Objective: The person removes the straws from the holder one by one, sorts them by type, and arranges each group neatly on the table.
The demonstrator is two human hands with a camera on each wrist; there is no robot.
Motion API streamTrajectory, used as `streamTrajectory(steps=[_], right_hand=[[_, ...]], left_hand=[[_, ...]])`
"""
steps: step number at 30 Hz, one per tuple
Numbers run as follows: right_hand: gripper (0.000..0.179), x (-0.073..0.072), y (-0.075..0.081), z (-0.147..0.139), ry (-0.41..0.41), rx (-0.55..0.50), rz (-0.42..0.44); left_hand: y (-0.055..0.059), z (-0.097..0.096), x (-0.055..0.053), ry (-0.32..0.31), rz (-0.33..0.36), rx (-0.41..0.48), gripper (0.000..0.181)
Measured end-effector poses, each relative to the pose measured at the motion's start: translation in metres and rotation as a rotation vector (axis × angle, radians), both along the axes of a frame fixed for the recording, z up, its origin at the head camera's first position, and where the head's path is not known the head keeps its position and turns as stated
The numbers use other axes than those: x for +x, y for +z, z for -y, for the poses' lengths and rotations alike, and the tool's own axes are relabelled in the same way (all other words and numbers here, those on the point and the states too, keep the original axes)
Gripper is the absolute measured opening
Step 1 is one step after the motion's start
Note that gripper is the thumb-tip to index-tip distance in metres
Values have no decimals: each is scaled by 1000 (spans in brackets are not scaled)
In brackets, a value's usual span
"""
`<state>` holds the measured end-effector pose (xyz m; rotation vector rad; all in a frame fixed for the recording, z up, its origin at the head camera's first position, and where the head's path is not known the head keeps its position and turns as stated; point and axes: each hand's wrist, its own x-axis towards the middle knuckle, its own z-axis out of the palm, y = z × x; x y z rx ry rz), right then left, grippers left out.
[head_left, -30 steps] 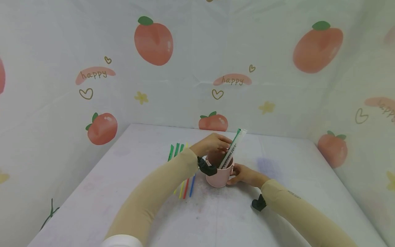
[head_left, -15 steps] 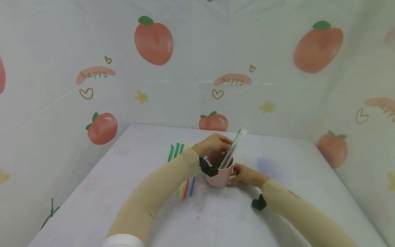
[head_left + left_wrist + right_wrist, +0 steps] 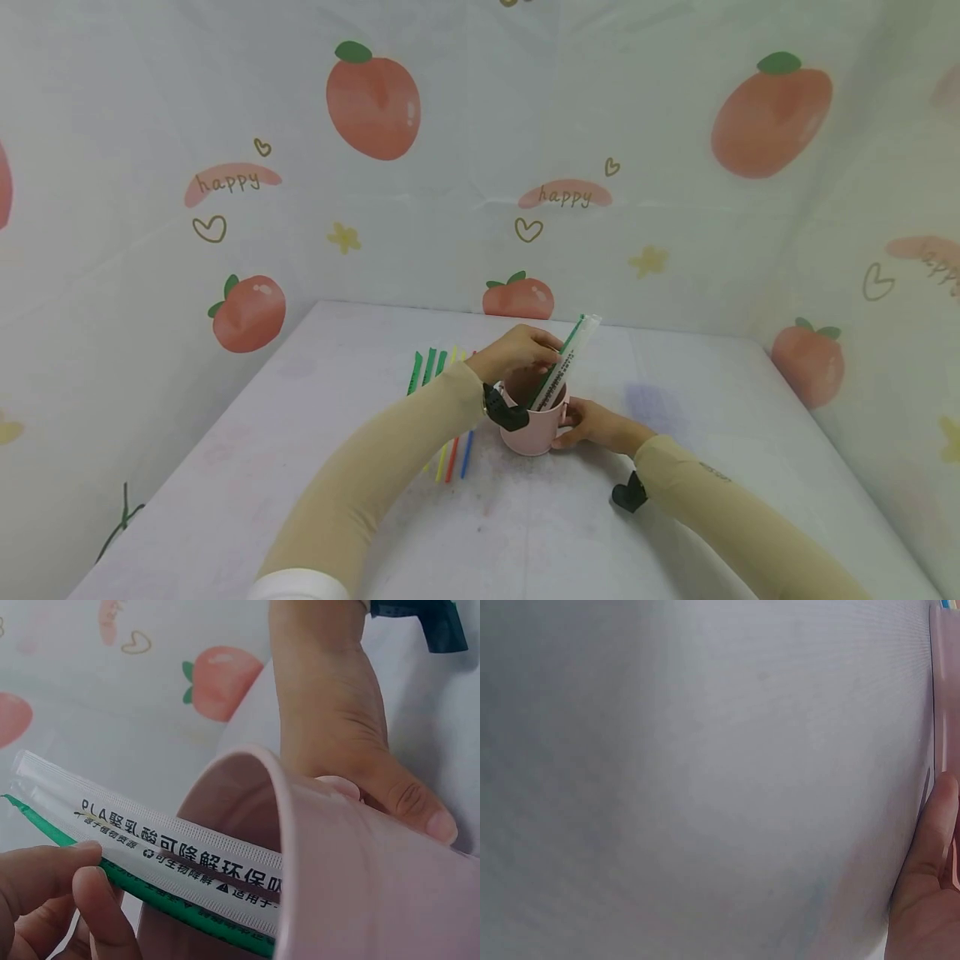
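left hand: thumb and fingertips of the left hand point(image 3: 517, 352) pinch the edge of a green-wrapped straw point(image 3: 154, 896), fingers held narrow, just above the cup's mouth.
green-wrapped straw: leans in the cup, lower part inside, upper part sticking out past the rim.
white-wrapped straw: the white-wrapped straw point(image 3: 180, 844) lies right alongside the green one, leaning the same way; clear-edged wrapper, black print with "pla" and chinese characters.
pink cup: pink cup point(image 3: 531, 437) upright on the table point(image 3: 570, 533); handle on the side by the right hand.
right hand: right hand point(image 3: 598, 427) holds the cup at its handle, thumb low against the side; some fingers hidden behind.
loose straws: left of the cup, side by side, middles covered by the left forearm; green straws point(image 3: 414, 372) at the far left, then yellow straws point(image 3: 440, 462), a red straw point(image 3: 452, 461), a blue straw point(image 3: 468, 454) nearest the cup.
sleeves: tan sleeve point(image 3: 397, 450) on the left arm, tan sleeve on the right; a black wrist mount point(image 3: 506, 410) at the left wrist.
backdrop: pale cloth backdrop point(image 3: 450, 225) printed with red fruit, hearts, yellow flowers, "happy".
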<state>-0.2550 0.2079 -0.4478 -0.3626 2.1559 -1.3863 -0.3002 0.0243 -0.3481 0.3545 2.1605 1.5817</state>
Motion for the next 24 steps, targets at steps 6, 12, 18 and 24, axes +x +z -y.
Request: streamTrajectory(steps=[6, 12, 18, 24], right_hand=[[65, 2, 1, 2, 4, 7, -19], [65, 2, 2, 3, -5, 24, -11], [66, 1, 1, 2, -26, 32, 0], [65, 1, 0, 2, -21, 31, -10]], left_hand=[[0, 2, 1, 27, 15, 18, 31], [-2, 7, -1, 33, 19, 55, 30], [-2, 14, -4, 44, 33, 98, 31], [0, 24, -5, 49, 29, 122, 36]])
